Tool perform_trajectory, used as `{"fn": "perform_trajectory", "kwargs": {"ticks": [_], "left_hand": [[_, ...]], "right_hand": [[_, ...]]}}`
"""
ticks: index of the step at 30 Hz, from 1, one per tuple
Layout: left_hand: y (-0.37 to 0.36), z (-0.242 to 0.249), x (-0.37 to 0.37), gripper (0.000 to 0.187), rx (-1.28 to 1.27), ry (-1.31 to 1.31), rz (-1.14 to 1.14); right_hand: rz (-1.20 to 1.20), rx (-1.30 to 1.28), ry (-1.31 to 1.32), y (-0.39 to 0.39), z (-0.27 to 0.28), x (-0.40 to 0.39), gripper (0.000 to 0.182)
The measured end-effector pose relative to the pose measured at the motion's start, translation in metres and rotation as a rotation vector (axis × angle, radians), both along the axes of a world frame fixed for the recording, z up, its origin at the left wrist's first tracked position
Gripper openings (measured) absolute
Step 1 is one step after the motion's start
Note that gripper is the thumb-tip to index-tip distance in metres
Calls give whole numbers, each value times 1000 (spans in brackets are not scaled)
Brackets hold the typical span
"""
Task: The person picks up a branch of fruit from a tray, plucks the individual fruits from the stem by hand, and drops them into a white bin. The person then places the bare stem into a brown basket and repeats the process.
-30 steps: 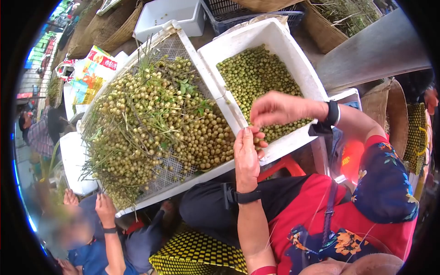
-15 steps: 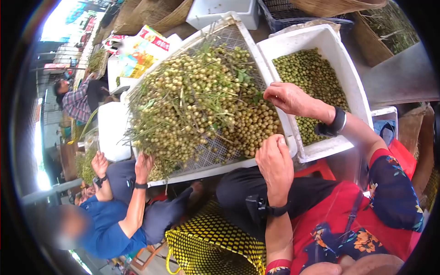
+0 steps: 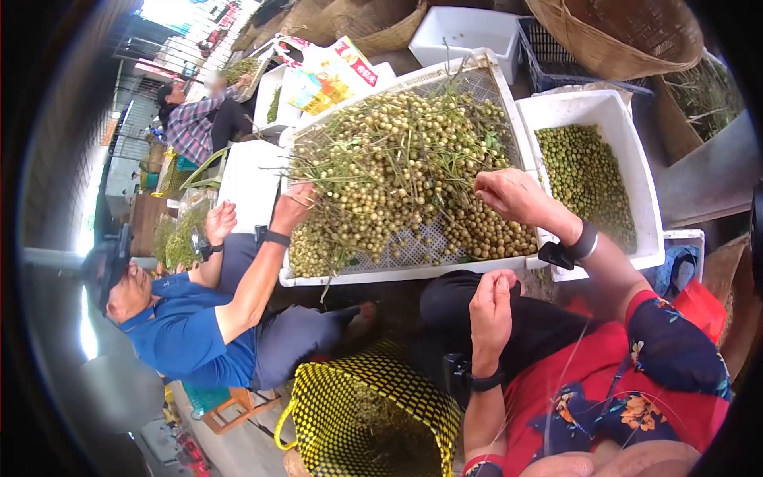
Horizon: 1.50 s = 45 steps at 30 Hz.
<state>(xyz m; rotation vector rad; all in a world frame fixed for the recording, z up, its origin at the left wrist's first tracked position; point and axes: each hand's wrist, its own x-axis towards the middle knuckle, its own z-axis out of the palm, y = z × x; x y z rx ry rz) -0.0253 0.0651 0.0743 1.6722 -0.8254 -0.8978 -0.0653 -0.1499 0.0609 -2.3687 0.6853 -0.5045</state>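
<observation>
A white tray (image 3: 350, 280) with a mesh bottom holds a heap of small round yellow-brown fruits (image 3: 397, 159) on thin green stalks. My right hand (image 3: 517, 195) is over the heap's right side, fingers curled together; whatever is in them is hidden. Below the tray's front edge, above my dark-trousered leg, my left hand (image 3: 490, 314) is closed with thumb and fingers pressed together. Its contents cannot be made out. To the right stands a white foam box (image 3: 648, 230) holding loose greenish fruits (image 3: 588, 179).
A co-worker in blue (image 3: 187, 330) sits at left, one hand (image 3: 296, 205) at the tray's left edge. A yellow-black woven bag (image 3: 314, 413) stands open below. Behind are a white bin (image 3: 469, 32), a dark crate (image 3: 548, 56) and a wicker basket (image 3: 628, 36). Another person (image 3: 195, 127) sits farther back.
The view has shifted, so the tray appears farther right. My left hand has moved down from the tray's front edge and closed. My right hand has moved inward over the fruits.
</observation>
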Motion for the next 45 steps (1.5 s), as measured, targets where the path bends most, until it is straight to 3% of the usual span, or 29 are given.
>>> {"fn": "perform_trajectory", "kwargs": {"ticks": [3,8,10,12,16,18,22,28,33,36,39,45], "left_hand": [[18,1,0,20,-23,42,14],[48,3,-1,21,-103,183,56],[60,6,1,22,-127,190,95],[72,9,4,22,-148,193,131],[100,6,12,22,-149,231,205],[114,0,15,22,-139,299,188],[138,-12,16,22,-126,381,267],[152,-25,18,21,-69,408,302],[138,-14,21,22,-52,321,281],[129,-17,23,22,-48,276,270],[123,-14,28,22,27,245,245],[85,30,40,18,-22,40,190]], "right_hand": [[32,-117,-139,-9,-5,18,13],[-18,-160,-85,-25,6,71,9],[4,-249,204,-20,5,99,9],[282,-524,104,-8,-12,120,30],[303,-779,37,1,-20,150,31],[220,-870,154,-5,-27,163,27],[215,-831,276,-32,-37,169,23],[342,-787,176,-39,10,132,20],[366,-861,313,2,37,81,24],[334,-877,394,22,-10,56,21],[389,-801,264,18,-48,33,21],[375,-547,386,20,1,3,20]]}}
